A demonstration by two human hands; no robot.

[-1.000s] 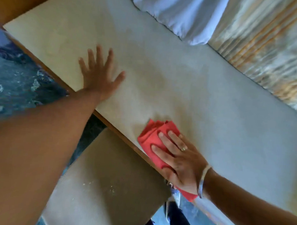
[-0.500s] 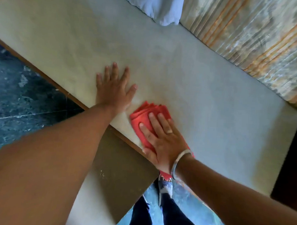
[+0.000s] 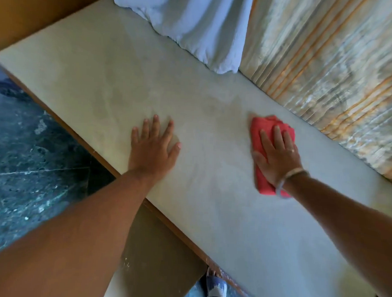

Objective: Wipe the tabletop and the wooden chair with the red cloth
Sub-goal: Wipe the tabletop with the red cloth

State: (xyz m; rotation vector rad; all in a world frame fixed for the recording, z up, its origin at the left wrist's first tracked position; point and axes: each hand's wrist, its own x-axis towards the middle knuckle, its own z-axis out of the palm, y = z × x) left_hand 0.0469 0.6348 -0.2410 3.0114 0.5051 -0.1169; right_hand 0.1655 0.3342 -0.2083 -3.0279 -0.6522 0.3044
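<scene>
right hand point(image 3: 279, 158) pressing red cloth point(image 3: 261, 137) flat on tabletop point(image 3: 211, 193), fingers spread; left hand point(image 3: 154, 147) splayed, bracing. could snag the far hanging white fabric point(image 3: 195, 26) if swept farther.

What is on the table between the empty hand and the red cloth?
Nothing. In the head view, only bare tabletop lies between the left hand, pressed flat, and the red cloth under the right hand.
</scene>
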